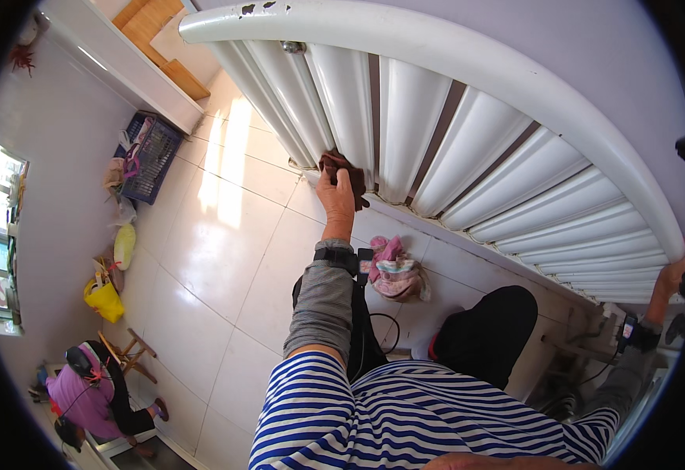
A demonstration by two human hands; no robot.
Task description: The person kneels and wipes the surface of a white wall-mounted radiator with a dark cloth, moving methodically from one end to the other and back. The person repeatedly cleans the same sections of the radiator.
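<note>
My left hand grips a crumpled dark brown cloth and presses it against the lower part of a white column radiator. The cloth covers the bottom of one column. At the radiator's far right end, my right hand touches the end of its curved top rail. The fingers of that hand are mostly hidden by the rail and a dark shape at the picture's rim. Paint has chipped off the rail at its left end. On the tiles below lies a pink and white bundled cloth.
Along the opposite wall stand a dark blue plastic crate holding bags, a yellow bag and a wooden stool. Another person in a purple top sits or crouches at lower left. Pipes run beneath the radiator's right end.
</note>
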